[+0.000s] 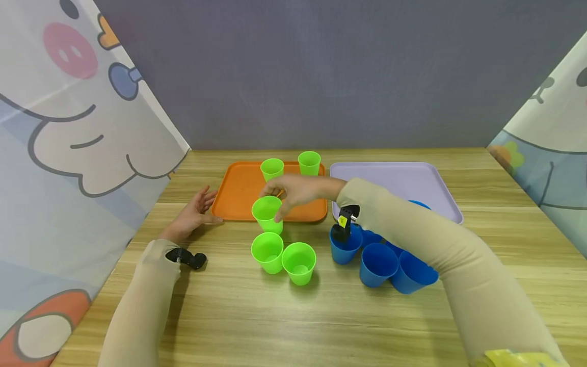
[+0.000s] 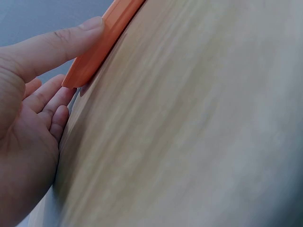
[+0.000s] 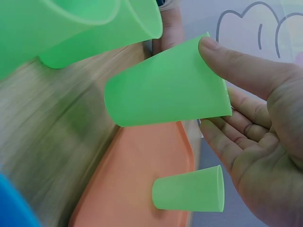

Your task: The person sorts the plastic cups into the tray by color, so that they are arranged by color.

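My right hand (image 1: 298,191) holds a light green cup (image 1: 267,211) by its rim, just in front of the orange tray (image 1: 243,186). In the right wrist view, the thumb lies on the near side of this cup (image 3: 165,87) and the fingers are at its rim. Two more green cups stand on the tray, one at the back middle (image 1: 272,167) and one at the back right (image 1: 309,162). My left hand (image 1: 194,211) rests at the tray's left front corner, fingers loosely extended; its thumb touches the tray rim (image 2: 94,59) in the left wrist view.
Two green cups, one left (image 1: 267,253) and one right (image 1: 299,263), stand close together on the wooden table (image 1: 238,316). Several blue cups (image 1: 378,265) cluster under my right forearm. Behind them lies a lilac tray (image 1: 390,176). A grey panel (image 1: 339,76) rises behind the table.
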The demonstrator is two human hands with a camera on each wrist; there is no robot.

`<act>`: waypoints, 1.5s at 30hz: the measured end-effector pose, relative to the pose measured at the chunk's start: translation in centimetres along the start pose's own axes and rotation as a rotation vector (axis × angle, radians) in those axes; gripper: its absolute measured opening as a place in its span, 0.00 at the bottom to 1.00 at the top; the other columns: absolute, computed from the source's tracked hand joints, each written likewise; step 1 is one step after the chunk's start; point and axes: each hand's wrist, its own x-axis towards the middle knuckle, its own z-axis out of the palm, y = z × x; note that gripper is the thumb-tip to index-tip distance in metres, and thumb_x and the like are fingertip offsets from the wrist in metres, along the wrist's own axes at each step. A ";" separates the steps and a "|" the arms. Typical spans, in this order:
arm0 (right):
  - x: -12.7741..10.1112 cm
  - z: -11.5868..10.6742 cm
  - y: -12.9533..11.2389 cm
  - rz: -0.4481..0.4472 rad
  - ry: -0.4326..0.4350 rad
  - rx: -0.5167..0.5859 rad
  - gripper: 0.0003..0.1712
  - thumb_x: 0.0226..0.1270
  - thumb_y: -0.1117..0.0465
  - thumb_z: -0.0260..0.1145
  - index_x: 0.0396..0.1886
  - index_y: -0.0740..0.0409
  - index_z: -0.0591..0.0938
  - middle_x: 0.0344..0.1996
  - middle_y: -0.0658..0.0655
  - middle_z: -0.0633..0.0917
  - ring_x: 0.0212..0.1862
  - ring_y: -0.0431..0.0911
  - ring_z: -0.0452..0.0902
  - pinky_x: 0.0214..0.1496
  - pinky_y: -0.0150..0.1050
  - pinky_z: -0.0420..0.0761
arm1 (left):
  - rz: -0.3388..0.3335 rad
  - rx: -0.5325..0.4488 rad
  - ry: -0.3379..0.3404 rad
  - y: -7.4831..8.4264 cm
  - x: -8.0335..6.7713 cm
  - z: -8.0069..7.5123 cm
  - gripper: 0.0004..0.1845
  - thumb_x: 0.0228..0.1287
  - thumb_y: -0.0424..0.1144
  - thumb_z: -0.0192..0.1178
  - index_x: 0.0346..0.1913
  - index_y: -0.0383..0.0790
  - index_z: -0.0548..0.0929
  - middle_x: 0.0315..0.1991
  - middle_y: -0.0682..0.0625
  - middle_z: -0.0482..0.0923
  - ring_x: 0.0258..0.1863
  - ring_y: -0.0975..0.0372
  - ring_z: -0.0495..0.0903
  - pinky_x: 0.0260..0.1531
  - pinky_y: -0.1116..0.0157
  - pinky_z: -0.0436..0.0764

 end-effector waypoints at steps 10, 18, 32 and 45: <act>2.1 -0.6 -0.8 0.017 0.061 -0.027 0.36 0.54 0.62 0.80 0.63 0.63 0.77 0.52 0.54 0.82 0.56 0.46 0.74 0.62 0.37 0.74 | -0.002 0.000 0.004 0.1 -0.1 0.1 0.61 0.55 0.17 0.66 0.78 0.35 0.30 0.78 0.33 0.42 0.75 0.40 0.46 0.73 0.44 0.46; 4.1 -0.8 -1.1 0.021 0.133 -0.042 0.36 0.54 0.63 0.79 0.64 0.63 0.77 0.53 0.55 0.83 0.56 0.47 0.75 0.59 0.34 0.74 | 0.003 -0.002 0.006 0.1 -0.1 0.0 0.61 0.54 0.17 0.65 0.78 0.34 0.30 0.78 0.33 0.42 0.75 0.40 0.46 0.73 0.44 0.46; 6.5 -0.4 -0.2 0.080 0.264 0.021 0.40 0.56 0.59 0.79 0.67 0.61 0.74 0.61 0.56 0.79 0.59 0.47 0.74 0.60 0.36 0.74 | -0.009 0.004 0.010 0.1 -0.2 -0.1 0.61 0.54 0.18 0.66 0.78 0.34 0.30 0.78 0.34 0.43 0.75 0.40 0.47 0.73 0.44 0.47; 9.2 1.1 1.3 0.161 0.436 0.043 0.41 0.55 0.57 0.80 0.67 0.61 0.74 0.65 0.56 0.77 0.63 0.49 0.72 0.63 0.38 0.74 | -0.024 -0.012 0.000 0.3 -0.3 0.0 0.62 0.55 0.18 0.66 0.78 0.36 0.29 0.79 0.35 0.41 0.76 0.41 0.45 0.73 0.44 0.44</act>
